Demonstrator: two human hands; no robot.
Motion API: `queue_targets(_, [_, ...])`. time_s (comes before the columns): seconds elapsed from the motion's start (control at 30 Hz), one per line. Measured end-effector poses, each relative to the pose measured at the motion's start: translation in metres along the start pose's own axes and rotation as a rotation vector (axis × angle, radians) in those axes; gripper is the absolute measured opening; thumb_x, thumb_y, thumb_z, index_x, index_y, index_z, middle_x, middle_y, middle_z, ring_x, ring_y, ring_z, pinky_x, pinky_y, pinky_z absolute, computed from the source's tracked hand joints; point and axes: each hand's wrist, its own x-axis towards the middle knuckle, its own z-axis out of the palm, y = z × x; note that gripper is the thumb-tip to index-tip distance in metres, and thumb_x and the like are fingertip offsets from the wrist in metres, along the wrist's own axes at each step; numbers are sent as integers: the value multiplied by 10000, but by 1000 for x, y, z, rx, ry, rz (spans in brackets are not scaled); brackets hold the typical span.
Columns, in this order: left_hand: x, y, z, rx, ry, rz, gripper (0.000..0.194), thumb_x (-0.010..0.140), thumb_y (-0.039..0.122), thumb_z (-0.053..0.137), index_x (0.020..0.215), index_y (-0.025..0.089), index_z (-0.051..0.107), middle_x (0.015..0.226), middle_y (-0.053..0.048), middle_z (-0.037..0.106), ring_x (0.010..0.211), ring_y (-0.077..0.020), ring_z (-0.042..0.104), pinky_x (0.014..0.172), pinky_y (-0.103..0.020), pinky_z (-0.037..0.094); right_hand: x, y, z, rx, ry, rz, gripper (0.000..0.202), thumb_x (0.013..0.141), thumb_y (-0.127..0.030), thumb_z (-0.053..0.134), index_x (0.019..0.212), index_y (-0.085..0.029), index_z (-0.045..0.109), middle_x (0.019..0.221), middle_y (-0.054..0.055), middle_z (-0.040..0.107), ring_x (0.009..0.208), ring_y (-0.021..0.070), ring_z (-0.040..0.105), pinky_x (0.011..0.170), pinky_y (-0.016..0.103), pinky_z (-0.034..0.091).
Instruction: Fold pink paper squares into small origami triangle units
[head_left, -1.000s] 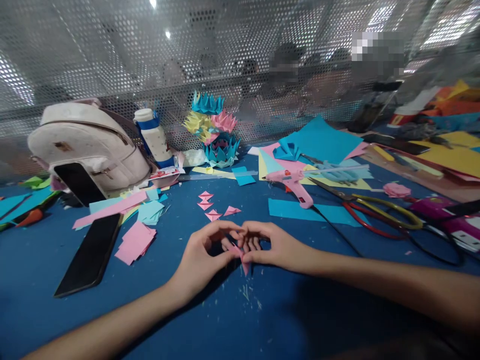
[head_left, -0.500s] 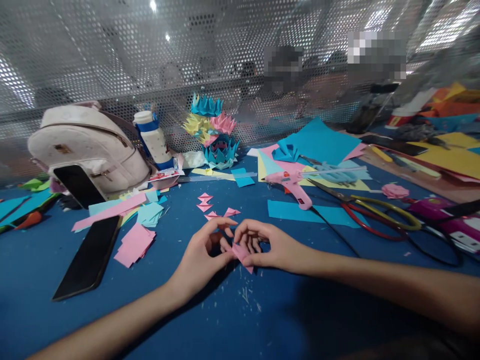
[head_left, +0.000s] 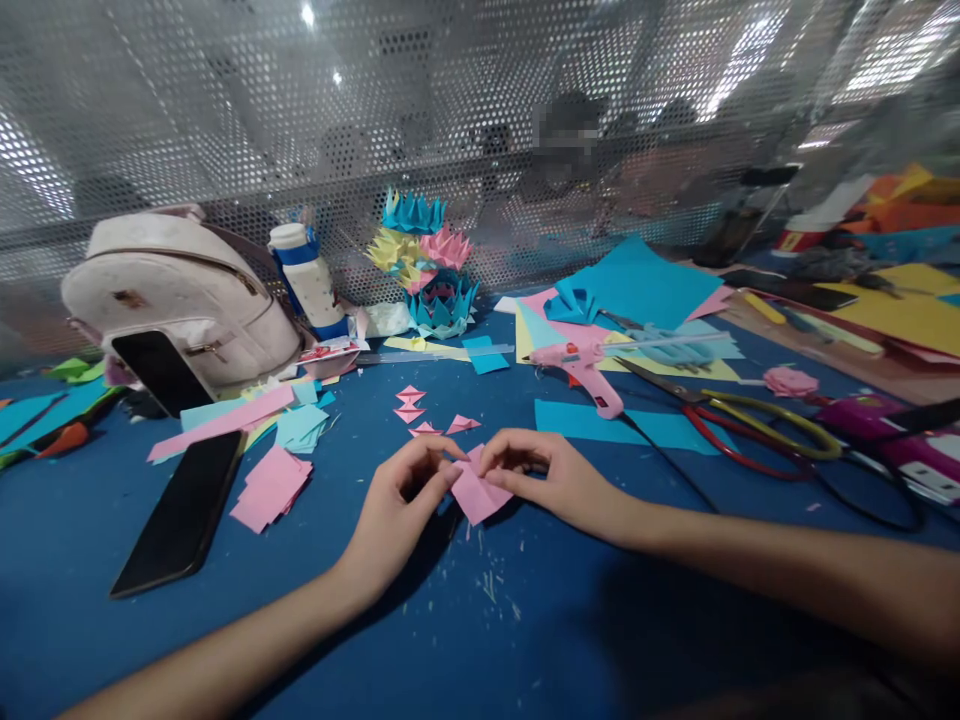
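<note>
Between my two hands is a pink paper square [head_left: 478, 495], spread out with its lower corner toward me. My left hand [head_left: 401, 505] pinches its left edge between thumb and fingers. On the opposite side, my right hand [head_left: 551, 475] grips the right edge the same way. Just beyond my fingers lie several small folded pink pieces [head_left: 410, 405] on the blue table [head_left: 450, 640]. To the left is a stack of pink squares [head_left: 271, 488].
A black phone [head_left: 180, 515] lies at left, near a backpack [head_left: 180, 290] and a bottle [head_left: 307, 280]. Paper flowers [head_left: 427, 250] stand at the back. Rightward are a pink glue gun [head_left: 585, 368] with its cord, and scissors [head_left: 750, 430].
The pink paper, folded narrow before, now shows as an opened square. My fingers have shifted to its upper left and right edges, and my hands are slightly farther apart.
</note>
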Motion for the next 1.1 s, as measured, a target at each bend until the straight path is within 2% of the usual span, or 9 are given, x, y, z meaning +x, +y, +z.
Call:
queue_targets(0.17, [-1, -2, 3, 37, 7, -36, 260, 758, 242, 767, 962, 194, 614, 788, 30, 617, 627, -100, 502, 570, -202, 376, -1, -1, 1, -52, 7, 20, 167, 849, -344, 703, 875, -179, 697, 825, 9, 666, 669, 108, 542, 619, 241, 409])
queue_targets(0.33, [-1, -1, 1, 87, 45, 2, 159, 763, 251, 765, 883, 189, 681, 766, 16, 660, 649, -113, 545, 590, -204, 408, 0, 1, 2, -19, -2, 51, 205, 800, -328, 744, 941, -184, 704, 851, 13, 681, 710, 120, 577, 607, 230, 403])
queue_targets(0.43, [-1, 0, -1, 139, 79, 55, 94, 777, 215, 752, 869, 203, 742, 810, -10, 718, 704, -141, 597, 654, -234, 449, 0, 3, 2, -29, 23, 71, 246, 774, -313, 757, 979, -188, 707, 794, -3, 657, 650, 103, 528, 561, 217, 370])
queue_targets(0.57, [0, -1, -5, 218, 89, 161, 59, 807, 222, 761, 850, 241, 797, 753, -14, 725, 700, -161, 600, 694, -273, 454, -1, 3, 1, -74, 39, 82, 276, 777, -330, 762, 1014, -191, 732, 700, -22, 619, 567, 85, 457, 516, 215, 330])
queue_targets(0.67, [0, -2, -8, 265, 69, 230, 57, 844, 271, 753, 852, 251, 805, 762, -26, 737, 714, -180, 608, 699, -296, 451, -2, 6, 1, -165, 42, 19, 274, 812, -367, 757, 1046, -225, 762, 768, 4, 690, 599, 98, 506, 535, 224, 357])
queue_targets(0.8, [0, -3, -9, 320, 33, 272, 91, 887, 307, 727, 874, 257, 802, 825, -35, 753, 770, -194, 633, 736, -312, 457, -4, 10, -1, -339, 50, -168, 203, 880, -390, 709, 1013, -258, 786, 843, 21, 757, 702, 130, 624, 626, 240, 434])
queue_targets(0.9, [0, -4, -8, 358, 3, 282, 108, 902, 336, 716, 889, 271, 802, 814, -26, 748, 758, -189, 629, 736, -311, 443, -5, 11, -1, -408, 44, -205, 163, 907, -352, 681, 956, -240, 789, 849, 17, 771, 732, 138, 674, 668, 242, 458])
queue_targets(1.0, [0, -4, -8, 388, 5, 277, 101, 903, 337, 719, 897, 274, 797, 810, -18, 745, 741, -182, 616, 741, -312, 421, -6, 11, -1, -455, 38, -213, 132, 902, -312, 679, 875, -222, 772, 796, 3, 758, 676, 121, 661, 634, 230, 439])
queue_targets(1.1, [0, -5, -9, 397, 13, 268, 116, 902, 341, 719, 857, 261, 791, 779, -14, 724, 733, -176, 605, 722, -300, 412, -6, 9, -1, -510, 42, -245, 150, 901, -294, 661, 811, -202, 738, 715, 3, 695, 619, 106, 584, 579, 225, 389])
